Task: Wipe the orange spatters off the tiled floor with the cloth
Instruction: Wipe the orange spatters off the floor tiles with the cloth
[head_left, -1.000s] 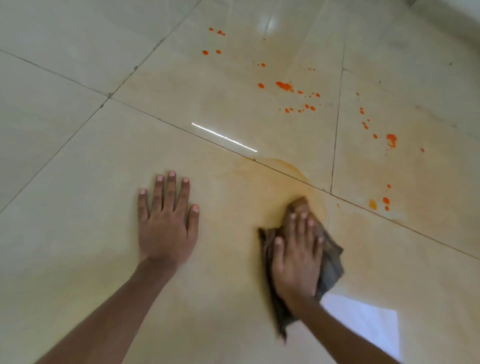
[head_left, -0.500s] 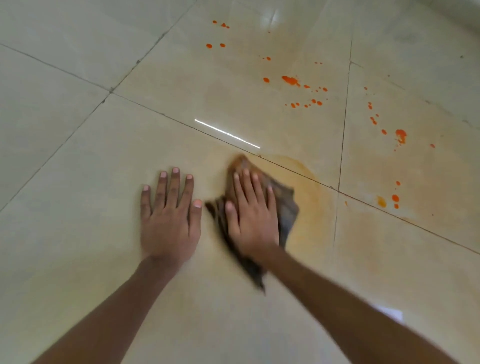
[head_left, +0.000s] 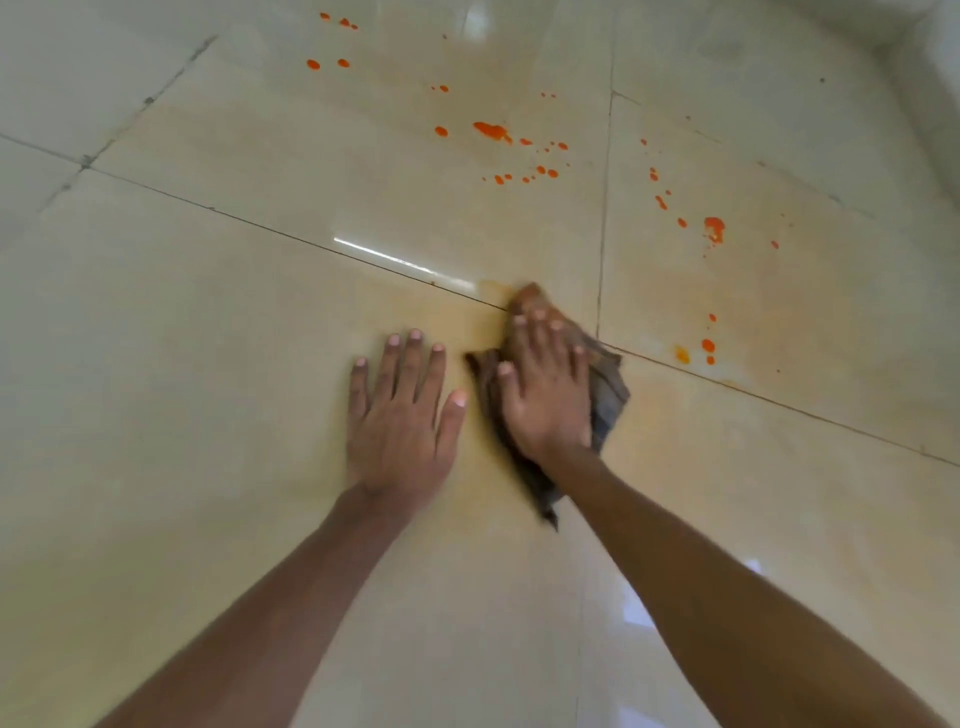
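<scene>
Head view: cloth (head_left: 605, 397), dark grey-brown and bunched, lies flat on the tiled floor (head_left: 182, 364) near frame centre, its far tip stained orange and sitting right on a grout line (head_left: 311, 247). A thin tail of it trails back toward the camera past the wrist. Right hand (head_left: 545, 395) is pressed palm-down on top of the cloth, fingers extended and slightly spread, not curled around it. Left hand (head_left: 402, 415) is just beside the cloth on its left, flat on bare tile, fingers splayed wide, holding nothing; its thumb tip is near the cloth edge, contact unclear.

Faint yellow-orange smear film (head_left: 457, 322) covers the tile around both hands and extends past the cloth to the right.

Orange spatters (head_left: 491, 130) unwiped beyond the cloth: main cluster on the far tile straight ahead, a few small dots further up-left near the top edge, another scatter on the right-hand tile with one larger blotch (head_left: 714, 228), and a small group (head_left: 707, 345) close to the grout line, to the right of the cloth.

Both forearms bare, entering from the bottom edge. Bright window glare (head_left: 395, 257) on the tile left of the cloth tip.
</scene>
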